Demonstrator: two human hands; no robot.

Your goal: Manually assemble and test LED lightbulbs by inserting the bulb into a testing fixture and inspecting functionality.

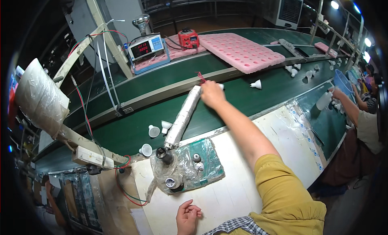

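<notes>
My right hand (212, 94) reaches out over the green conveyor belt (238, 101), at the far end of a long bar wrapped in shiny film (186, 115). Its fingers bend downward and are partly hidden; part of a white lamp cup (221, 86) shows just beyond them. Low over the white worktop (238, 170), my left hand (188, 219) is loosely curled, holding nothing I can see. Between the hands lies a film-covered green fixture (212, 162) with a black socket (163, 155) and a second holder with a silvery cup (173, 184).
White lamp cups (153, 131) lie left of the bar, and another lamp (256, 84) farther right. Beyond stand a pink foam tray (242, 53), a digital meter (147, 48) and a red box (188, 39). A wrapped lamp shade (42, 99) rises at left. A co-worker's hand (334, 92) is at right.
</notes>
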